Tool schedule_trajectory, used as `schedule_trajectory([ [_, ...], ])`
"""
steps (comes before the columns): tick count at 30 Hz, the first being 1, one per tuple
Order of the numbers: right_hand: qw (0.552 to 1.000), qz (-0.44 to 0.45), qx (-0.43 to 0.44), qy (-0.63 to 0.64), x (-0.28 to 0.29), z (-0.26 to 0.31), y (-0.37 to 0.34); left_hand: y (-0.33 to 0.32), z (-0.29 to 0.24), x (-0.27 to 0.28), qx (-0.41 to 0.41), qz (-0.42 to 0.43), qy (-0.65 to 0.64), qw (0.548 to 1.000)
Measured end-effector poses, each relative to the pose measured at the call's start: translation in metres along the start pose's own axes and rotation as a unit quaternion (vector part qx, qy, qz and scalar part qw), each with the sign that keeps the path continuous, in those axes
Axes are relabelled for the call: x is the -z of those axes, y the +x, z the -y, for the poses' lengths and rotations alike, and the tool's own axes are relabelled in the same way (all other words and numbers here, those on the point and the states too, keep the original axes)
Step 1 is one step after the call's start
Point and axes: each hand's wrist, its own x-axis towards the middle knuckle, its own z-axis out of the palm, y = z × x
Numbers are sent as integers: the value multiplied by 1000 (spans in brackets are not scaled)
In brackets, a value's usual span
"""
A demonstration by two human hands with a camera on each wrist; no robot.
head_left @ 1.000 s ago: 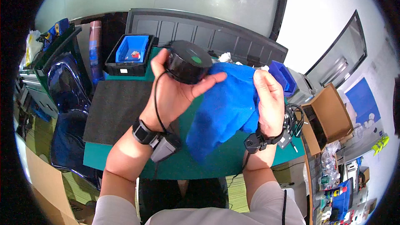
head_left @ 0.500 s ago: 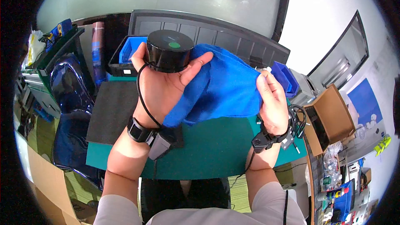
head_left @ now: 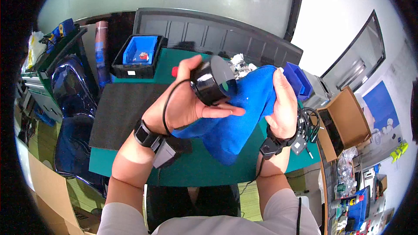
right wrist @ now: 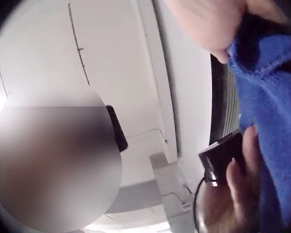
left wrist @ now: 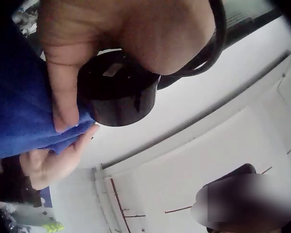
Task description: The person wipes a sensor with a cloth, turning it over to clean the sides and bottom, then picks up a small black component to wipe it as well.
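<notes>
My left hand [head_left: 174, 109] grips a glossy black cylinder-shaped device [head_left: 213, 80], its flat top with a green mark tilted toward the right. A black cable [head_left: 167, 100] runs from the device down to the wrist. On the right, my right hand [head_left: 285, 104] pinches the upper edge of a blue cloth [head_left: 235, 135], which hangs in folds above the table and passes behind the left fingers. In the left wrist view the side of the device [left wrist: 126, 109] shows beside the cloth [left wrist: 19, 116]. The right wrist view has the cloth [right wrist: 276, 131] draped close to the device [right wrist: 220, 155].
Below the hands lies a green table mat [head_left: 209, 169] with a dark grey foam sheet [head_left: 117, 113] on its left. A black bin holding a blue tray [head_left: 150, 45] stands at the back left. Blue bins [head_left: 298, 82] and coiled cables [head_left: 309, 124] are at the right, beside an open cardboard box [head_left: 344, 117].
The left hand rose with the device, then lowered it to the right and tipped its top rightward. The cloth, stretched between the hands half a second ago, now hangs in looser folds.
</notes>
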Motion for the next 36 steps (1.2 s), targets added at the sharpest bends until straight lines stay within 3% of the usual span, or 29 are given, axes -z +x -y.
schedule_trajectory([
  [2,999,11,31,-20,6,0,0,2,9,-14,-22,-38,39,998],
  [4,976,2,77,-206,8,5,-2,2,11,-17,-45,-66,61,995],
  [5,976,1,77,-205,8,4,-1,1,10,-11,-43,-67,61,995],
  [7,894,-94,226,-375,0,0,5,0,9,-6,-51,75,-112,990],
  [8,861,-129,278,-405,-6,2,1,-3,6,-7,-46,-2,-64,997],
  [9,833,-155,353,-398,-8,1,-1,-4,5,-8,-47,-3,-63,997],
  [11,803,-81,422,-414,-6,7,-10,-5,3,-8,-51,4,-36,998],
  [12,825,-43,389,-407,-8,10,-19,-6,3,-12,-51,3,-35,998],
  [15,819,27,337,-464,-16,18,-27,-8,6,-22,-61,-38,-37,997],
  [21,801,41,312,-509,-19,21,-29,-9,10,-18,-55,6,-71,996],
  [22,805,57,301,-507,-18,20,-29,-8,13,-20,-84,-20,67,994],
  [23,805,57,301,-507,-16,20,-28,-8,14,-22,-111,-46,204,972],
  [27,882,-28,284,-376,-17,25,-36,-8,8,-18,-101,-30,209,972],
  [29,890,-44,281,-356,-12,36,-49,-7,3,-15,-83,1,127,988],
  [31,910,34,202,-359,-2,58,-78,-7,1,-13,-60,31,40,997],
  [32,891,115,192,-394,11,65,-93,-7,1,-11,-47,46,-6,998],
  [33,862,261,125,-416,24,82,-104,-7,1,-11,-45,47,-10,998],
  [34,833,335,68,-435,29,89,-116,-7,1,-10,-51,50,4,997],
  [36,779,365,-36,-509,43,90,-147,-8,3,-12,-70,46,16,996],
])
